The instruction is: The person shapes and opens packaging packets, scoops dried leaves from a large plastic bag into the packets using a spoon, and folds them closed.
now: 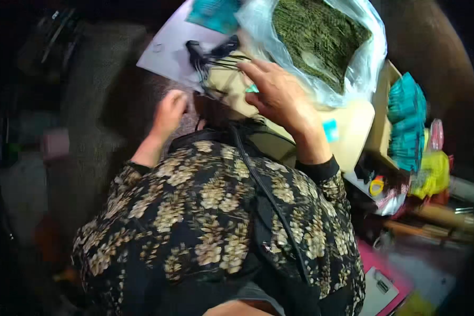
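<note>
Clear plastic bag (369,63): Sits wide open at 1 o'clock, just beyond the right hand (284,95). Crumpled, pale and shiny around the rim.
Green flakes (324,39): Fill most of the bag's mouth. Dull olive, dry-looking and shredded, with a paler patch towards the near edge.
Black corded bundle (197,55): Lies between 11 and 12 o'clock, by the edge of the pale surface (163,47). Dark and lumpy, trailing thin strands over a tan panel (353,113); too blurred for detail.
Right fingers: Reach from 1 o'clock towards the strands, loosely spread, thumb apart, with nothing visible in hold. Cannot tell whether touching.
Left hand (169,113): Hangs at 10 o'clock, fingers loosely curled. Cannot tell through the blur whether empty.
Spill risk: Could shed flakes over the tan panel if bumped at the loose rim by the right hand.
Snag risk: Could tangle, or slide off the surface edge, if hooked at the strands by the right fingers.
Teal packets (407,124): Stand towards 3 o'clock, well apart from both hands.
</note>
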Demonstrator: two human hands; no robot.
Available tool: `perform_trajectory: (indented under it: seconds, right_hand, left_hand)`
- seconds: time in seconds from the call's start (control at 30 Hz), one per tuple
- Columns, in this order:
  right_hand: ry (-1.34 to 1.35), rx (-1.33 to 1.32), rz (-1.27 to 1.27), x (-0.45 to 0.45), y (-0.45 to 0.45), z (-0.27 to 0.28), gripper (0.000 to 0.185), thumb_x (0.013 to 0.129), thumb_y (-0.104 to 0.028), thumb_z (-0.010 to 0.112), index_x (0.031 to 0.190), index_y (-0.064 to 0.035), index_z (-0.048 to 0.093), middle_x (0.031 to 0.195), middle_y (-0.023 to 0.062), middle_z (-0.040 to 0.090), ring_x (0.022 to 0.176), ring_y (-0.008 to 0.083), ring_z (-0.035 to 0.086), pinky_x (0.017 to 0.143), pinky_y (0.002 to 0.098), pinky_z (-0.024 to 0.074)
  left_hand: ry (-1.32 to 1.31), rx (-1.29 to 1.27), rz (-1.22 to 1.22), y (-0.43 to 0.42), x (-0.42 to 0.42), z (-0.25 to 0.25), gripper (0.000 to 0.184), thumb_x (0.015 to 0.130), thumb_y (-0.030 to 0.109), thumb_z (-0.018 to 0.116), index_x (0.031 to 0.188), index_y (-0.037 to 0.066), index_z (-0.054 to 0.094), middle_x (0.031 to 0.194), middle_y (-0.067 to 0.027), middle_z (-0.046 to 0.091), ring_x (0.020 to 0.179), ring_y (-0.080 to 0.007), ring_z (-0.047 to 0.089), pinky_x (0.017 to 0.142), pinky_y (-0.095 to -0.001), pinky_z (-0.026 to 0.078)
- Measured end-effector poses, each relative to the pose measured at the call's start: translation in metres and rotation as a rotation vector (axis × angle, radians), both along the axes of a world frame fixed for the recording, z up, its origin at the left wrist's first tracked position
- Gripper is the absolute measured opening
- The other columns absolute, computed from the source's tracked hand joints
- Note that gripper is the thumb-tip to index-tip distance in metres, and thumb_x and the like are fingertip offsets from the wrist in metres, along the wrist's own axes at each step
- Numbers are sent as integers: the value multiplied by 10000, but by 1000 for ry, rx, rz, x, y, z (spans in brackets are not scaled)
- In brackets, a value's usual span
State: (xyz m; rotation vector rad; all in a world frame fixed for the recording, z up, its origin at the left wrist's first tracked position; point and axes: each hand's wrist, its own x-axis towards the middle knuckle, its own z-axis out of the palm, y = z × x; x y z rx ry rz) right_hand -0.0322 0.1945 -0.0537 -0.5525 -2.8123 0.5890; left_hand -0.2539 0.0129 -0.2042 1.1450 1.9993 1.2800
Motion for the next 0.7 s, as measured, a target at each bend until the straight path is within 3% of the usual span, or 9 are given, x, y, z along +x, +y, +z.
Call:
perform_trajectory:
  seconds: [0.13,0.37,0.5,0.7]
  right_hand:
    - [73,-118,24,38,1,4,507,780,-81,639,1267,-68,499,1159,176,597,1012,383,575,838,449,479]
    - [341,-263,-122,97,-6,-12,473,780,-79,675,1236,-79,550,1049,160,655,949,349,626,811,420,504]
    - [444,-302,-198,113,-29,-30,421,777,-63,689,1185,-56,587,988,156,671,891,307,656,769,388,522]
    - [478,-425,-398,129,-62,-47,321,803,-29,663,1121,-18,627,934,139,683,835,215,664,748,313,522]
  left_hand:
    - [-47,120,165,8,-11,26,117,950,145,578,928,33,552,794,9,509,731,-94,499,679,-245,436]
    - [189,371,-45,71,21,67,158,943,111,585,1060,19,534,901,-12,538,800,-92,512,733,-245,447]
    - [193,352,-190,85,36,66,181,941,116,592,1079,13,536,925,-25,561,822,-98,529,760,-247,455]
    - [216,306,-221,79,31,43,197,944,111,587,1102,5,536,967,-43,577,884,-112,546,806,-253,455]
